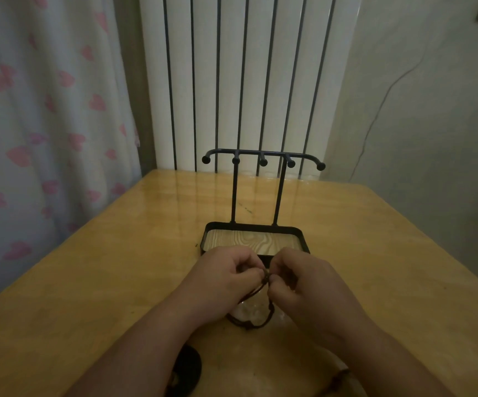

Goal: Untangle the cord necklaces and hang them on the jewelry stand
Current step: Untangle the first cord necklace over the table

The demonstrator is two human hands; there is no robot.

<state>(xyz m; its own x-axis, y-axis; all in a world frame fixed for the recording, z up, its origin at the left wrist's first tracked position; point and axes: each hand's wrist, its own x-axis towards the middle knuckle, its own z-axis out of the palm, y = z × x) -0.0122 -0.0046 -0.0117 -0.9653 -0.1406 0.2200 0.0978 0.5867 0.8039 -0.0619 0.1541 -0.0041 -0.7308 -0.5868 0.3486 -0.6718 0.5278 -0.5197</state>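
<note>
**Knot worked between both hands, stand empty behind**

Both hands meet over the table [88, 282], just in front of the jewelry stand [263, 196]. The left hand [226, 273] and right hand [303, 276] sit at about the same height, thumbs and forefingers turned toward each other. Each pinches the dark cord [263, 277] at one small point between them; the other fingers are curled in. The two pinches nearly touch, so neither hand is nearer the knot.

From the pinch the cord drops toward the person and loops onto the table at roughly [249, 320], lying over something clear and shiny that is too blurred to identify. Long axis of the cord: from fingers down and back, away from the stand.

Stand: top bar with five knobbed pegs [263, 162], none carrying anything. Tray base touches or lies just past the knuckles.

A dark round object [186, 368] lies near the left forearm. A second brownish cord piece [344, 375] shows by the right forearm; detail unclear.

Judgement: untangling in hand, no hanging yet. The pegs lie straight ahead and above the fingers, so a freed loop would go up and forward.
</note>
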